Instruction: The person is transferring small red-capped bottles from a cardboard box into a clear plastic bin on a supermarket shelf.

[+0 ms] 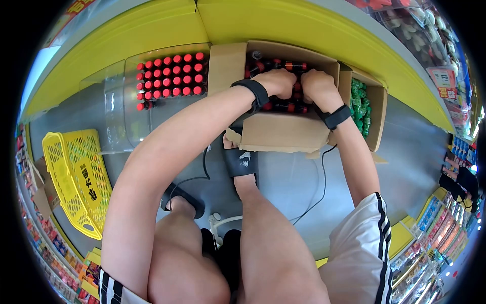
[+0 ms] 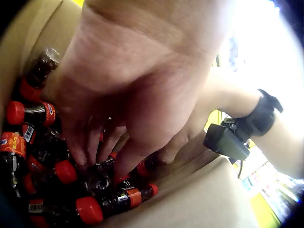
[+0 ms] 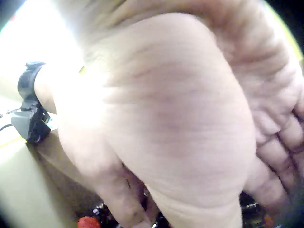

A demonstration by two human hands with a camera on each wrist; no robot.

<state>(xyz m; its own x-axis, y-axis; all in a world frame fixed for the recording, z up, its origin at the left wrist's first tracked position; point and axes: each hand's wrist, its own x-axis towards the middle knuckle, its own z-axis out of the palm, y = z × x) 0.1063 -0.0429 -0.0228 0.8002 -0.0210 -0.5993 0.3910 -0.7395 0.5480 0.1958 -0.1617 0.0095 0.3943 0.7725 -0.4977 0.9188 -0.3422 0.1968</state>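
Both hands reach down into an open cardboard box (image 1: 286, 133) of dark bottles with red caps (image 2: 89, 210). My left hand (image 1: 277, 82) (image 2: 128, 90) is bent over the pile, its thumb and fingers closing round the clear end of a dark bottle (image 2: 96, 184). Beside it, almost touching, my right hand (image 1: 318, 87) (image 3: 180, 109) points down among the bottles with bent fingers. Its palm hides whatever lies at the fingertips. Other bottles lie on their sides around the hands, one with an orange label (image 1: 295, 66).
Left of the box, a clear tray (image 1: 114, 109) holds rows of upright red-capped bottles (image 1: 167, 72). Right of it stands a carton (image 1: 375, 121) of green bottles (image 1: 360, 106). A yellow basket (image 1: 63, 172) is at far left. A black cable (image 1: 320, 190) crosses the floor near the feet.
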